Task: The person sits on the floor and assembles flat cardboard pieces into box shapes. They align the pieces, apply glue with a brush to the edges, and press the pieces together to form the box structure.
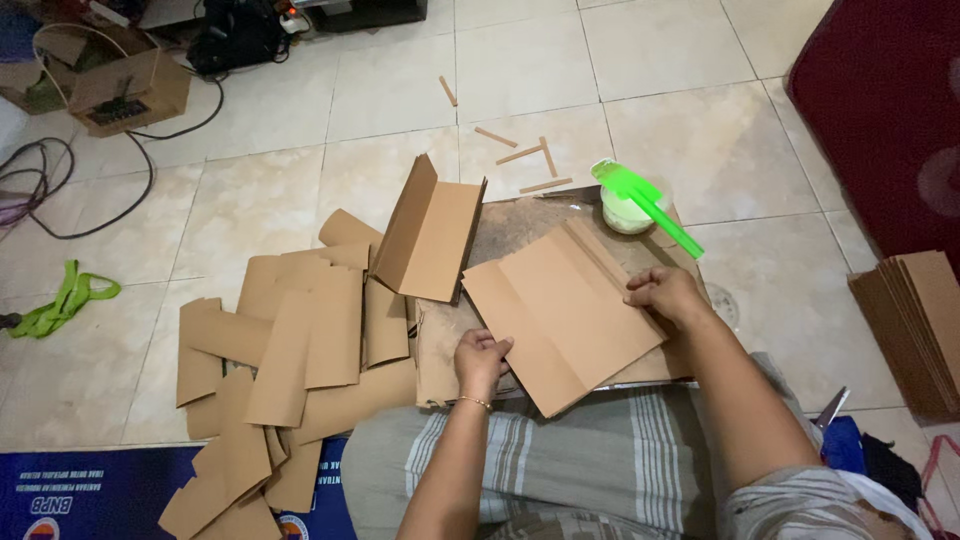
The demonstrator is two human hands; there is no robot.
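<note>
Two hands rest on one brown cardboard sheet (560, 315), which lies flat on a larger work board (500, 225) just above the person's lap. At the sheet's near left edge the left hand (482, 357) pinches it with curled fingers. On its right edge the right hand (665, 293) presses with bent fingers. Left of this sheet lies a pile of folded pieces (290, 370); behind it stands a folded piece (430, 232), and to the right behind, a green brush (645, 203) lies across a glue pot (628, 212).

A flat brown paper sheet (565, 315) (creased lengthwise, one edge folded over) lies tilted on a board.
</note>
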